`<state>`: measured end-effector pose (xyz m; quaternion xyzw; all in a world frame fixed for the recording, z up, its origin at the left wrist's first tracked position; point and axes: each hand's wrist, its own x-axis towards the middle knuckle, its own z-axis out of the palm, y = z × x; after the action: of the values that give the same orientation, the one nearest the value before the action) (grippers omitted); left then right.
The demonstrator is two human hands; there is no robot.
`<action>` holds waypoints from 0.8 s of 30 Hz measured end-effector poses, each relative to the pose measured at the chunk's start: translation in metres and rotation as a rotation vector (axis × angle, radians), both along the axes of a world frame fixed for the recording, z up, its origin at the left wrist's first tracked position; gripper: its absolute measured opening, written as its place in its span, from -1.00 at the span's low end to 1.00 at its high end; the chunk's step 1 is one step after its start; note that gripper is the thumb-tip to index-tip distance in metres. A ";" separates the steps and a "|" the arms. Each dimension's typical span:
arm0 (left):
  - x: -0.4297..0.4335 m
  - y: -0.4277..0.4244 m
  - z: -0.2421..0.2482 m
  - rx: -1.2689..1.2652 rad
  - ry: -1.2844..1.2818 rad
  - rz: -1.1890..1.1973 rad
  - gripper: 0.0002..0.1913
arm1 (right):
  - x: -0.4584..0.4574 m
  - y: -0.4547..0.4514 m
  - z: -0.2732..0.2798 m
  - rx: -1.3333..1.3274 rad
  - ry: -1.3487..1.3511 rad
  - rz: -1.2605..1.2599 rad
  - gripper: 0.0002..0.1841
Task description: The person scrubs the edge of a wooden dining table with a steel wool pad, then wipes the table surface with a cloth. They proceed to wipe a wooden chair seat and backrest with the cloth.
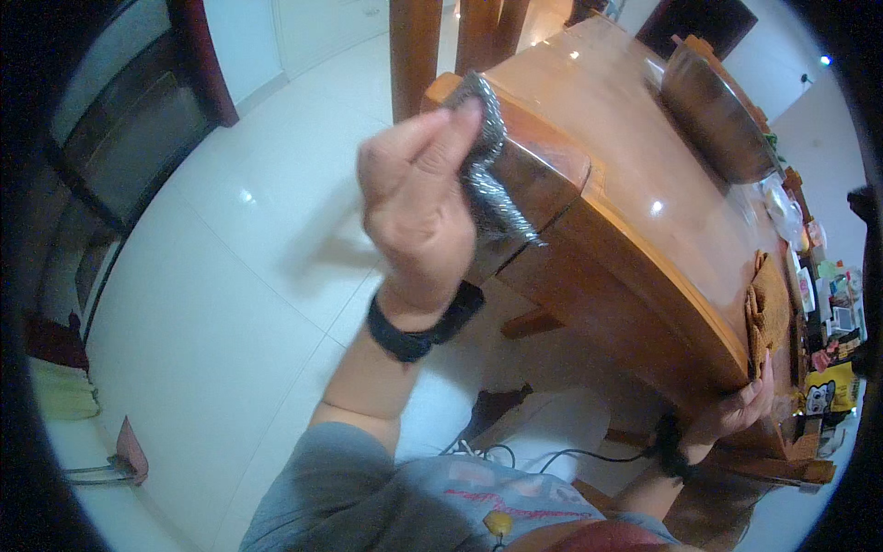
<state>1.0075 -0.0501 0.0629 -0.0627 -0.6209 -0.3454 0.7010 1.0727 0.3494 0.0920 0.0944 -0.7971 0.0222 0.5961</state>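
Note:
My left hand (428,186) pinches a silvery-grey wire-mesh cloth (493,179) between thumb and fingers. The cloth hangs crumpled in front of a corner of the wooden table (621,276), its lower end trailing along the table's side. I cannot tell whether it touches the wood. My right hand (741,410) rests at the table's near edge on the right, its fingers just beside a folded orange-brown cloth (767,310). That cloth lies on the glossy tabletop. Each wrist wears a black band.
A large dark, curved, shiny object (717,114) stands on the tabletop. Beyond it are a clear plastic bag (783,210) and a yellow package (831,386) among small items. A black cable (586,452) runs below the right arm. Pale floor tiles (207,297) spread left.

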 end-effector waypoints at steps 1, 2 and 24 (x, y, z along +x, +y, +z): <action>0.002 0.008 0.000 -0.004 -0.018 0.068 -0.65 | 0.000 0.000 0.001 0.003 -0.017 -0.013 -0.44; 0.009 0.018 -0.001 -0.131 -0.064 0.122 -0.67 | 0.001 -0.001 0.001 0.007 -0.019 -0.021 -0.43; -0.001 -0.001 -0.023 0.024 -0.053 0.095 -0.61 | -0.006 0.013 0.002 0.034 -0.016 0.031 -0.50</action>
<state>1.0067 -0.0514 0.0399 -0.0156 -0.6372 -0.3206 0.7006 1.0670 0.3621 0.0935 0.1165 -0.8005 0.0187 0.5876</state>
